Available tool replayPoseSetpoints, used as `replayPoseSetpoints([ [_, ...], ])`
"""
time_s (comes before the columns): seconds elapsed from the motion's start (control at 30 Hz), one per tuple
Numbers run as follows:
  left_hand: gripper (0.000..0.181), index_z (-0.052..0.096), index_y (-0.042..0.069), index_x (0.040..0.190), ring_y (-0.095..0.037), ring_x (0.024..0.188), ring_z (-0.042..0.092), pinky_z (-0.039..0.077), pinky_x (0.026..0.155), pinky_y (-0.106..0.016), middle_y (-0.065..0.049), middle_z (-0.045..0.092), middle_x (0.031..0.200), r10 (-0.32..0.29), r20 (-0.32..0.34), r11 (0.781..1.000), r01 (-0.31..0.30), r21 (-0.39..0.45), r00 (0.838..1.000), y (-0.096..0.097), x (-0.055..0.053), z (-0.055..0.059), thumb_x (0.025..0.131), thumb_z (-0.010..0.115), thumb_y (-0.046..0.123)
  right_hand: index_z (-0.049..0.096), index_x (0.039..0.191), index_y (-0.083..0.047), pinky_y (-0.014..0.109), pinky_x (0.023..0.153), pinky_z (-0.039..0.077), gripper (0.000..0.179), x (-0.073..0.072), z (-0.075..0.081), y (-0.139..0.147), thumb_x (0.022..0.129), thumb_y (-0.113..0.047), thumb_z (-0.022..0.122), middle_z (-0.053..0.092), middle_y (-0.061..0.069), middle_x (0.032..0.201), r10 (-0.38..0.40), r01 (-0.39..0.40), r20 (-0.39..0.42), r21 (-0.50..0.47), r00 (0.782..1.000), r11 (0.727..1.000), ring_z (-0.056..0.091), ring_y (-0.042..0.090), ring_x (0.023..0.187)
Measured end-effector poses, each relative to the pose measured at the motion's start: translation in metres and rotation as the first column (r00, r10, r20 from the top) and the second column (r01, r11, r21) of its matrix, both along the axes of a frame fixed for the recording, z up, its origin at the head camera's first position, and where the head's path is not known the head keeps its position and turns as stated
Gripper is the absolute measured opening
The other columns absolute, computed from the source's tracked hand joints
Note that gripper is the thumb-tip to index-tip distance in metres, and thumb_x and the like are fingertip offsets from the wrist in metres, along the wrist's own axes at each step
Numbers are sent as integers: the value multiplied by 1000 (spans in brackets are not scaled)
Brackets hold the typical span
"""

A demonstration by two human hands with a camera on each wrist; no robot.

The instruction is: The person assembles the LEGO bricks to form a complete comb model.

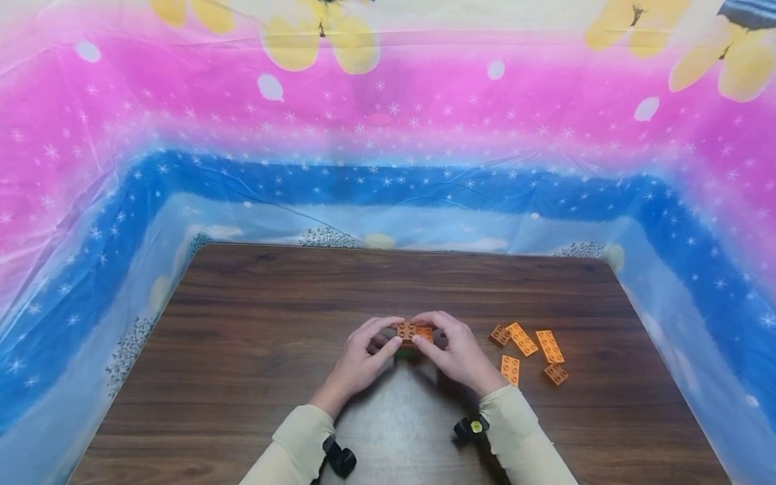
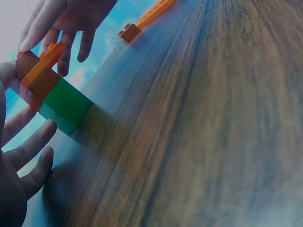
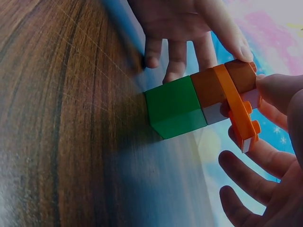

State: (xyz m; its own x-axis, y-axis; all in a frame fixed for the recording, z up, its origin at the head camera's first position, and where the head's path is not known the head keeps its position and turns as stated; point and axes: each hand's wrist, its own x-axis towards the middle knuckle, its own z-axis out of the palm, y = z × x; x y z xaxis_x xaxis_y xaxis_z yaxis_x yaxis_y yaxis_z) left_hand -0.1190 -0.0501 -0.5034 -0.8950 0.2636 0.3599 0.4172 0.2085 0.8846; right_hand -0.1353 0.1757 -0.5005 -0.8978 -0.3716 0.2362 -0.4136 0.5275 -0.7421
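Observation:
A small tower of toy building bricks stands on the table in front of me. At its base is a green block, with a brown brick above it. An orange plate lies across that brick and juts out to the right. On top sits another brown brick. My left hand pinches this top brick from the left, thumb in front and index finger behind. From the right, my right hand pinches it too, thumb near the orange plate. The other fingers of both hands are spread around the tower.
Right of my hands lie several loose orange plates and two brown bricks on the dark wooden table. One orange plate is close to my right wrist. A patterned cloth hangs behind the table and along its sides.

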Motion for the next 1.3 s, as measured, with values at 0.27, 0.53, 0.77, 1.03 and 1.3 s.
replayPoseSetpoints([
  [0.27,31,68,1,131,-35,90,69,60,79,-45,-16,68,124,-6,6,1000,6,16,1000,0,0,4,100,69,4,67,129,-24,52,95,57,27,1,3,-2,102,-27,72,68,-4,123,-12,12,12,12,1000,1000,65,15,112],
  [0.53,32,68,-2,132,-35,92,69,60,77,-43,-18,69,123,-10,8,1000,9,30,1000,1,2,4,100,68,2,64,131,-23,53,96,56,27,4,5,-3,105,-29,67,67,-2,126,-8,7,44,21,999,1000,65,17,114],
  [0.77,32,67,-4,132,-35,90,70,60,76,-41,-18,69,123,-15,-2,999,15,35,1000,1,2,4,100,68,1,65,131,-22,52,93,57,27,5,5,-2,104,-28,69,67,-2,125,-7,7,12,23,1000,1000,65,16,112],
  [1.03,32,68,-2,131,-34,88,69,60,75,-41,-20,69,124,-7,-16,1000,7,30,1000,0,3,4,99,68,0,64,134,-21,51,93,58,33,9,5,1,103,-29,71,66,-2,127,-9,12,-54,58,998,998,65,16,115],
  [1.3,32,69,0,132,-34,89,68,60,76,-42,-17,69,124,-11,4,1000,10,21,1000,-1,3,6,99,69,2,63,138,-17,51,95,57,41,16,4,12,101,-30,74,63,0,131,-46,52,-78,80,996,995,64,25,119],
])
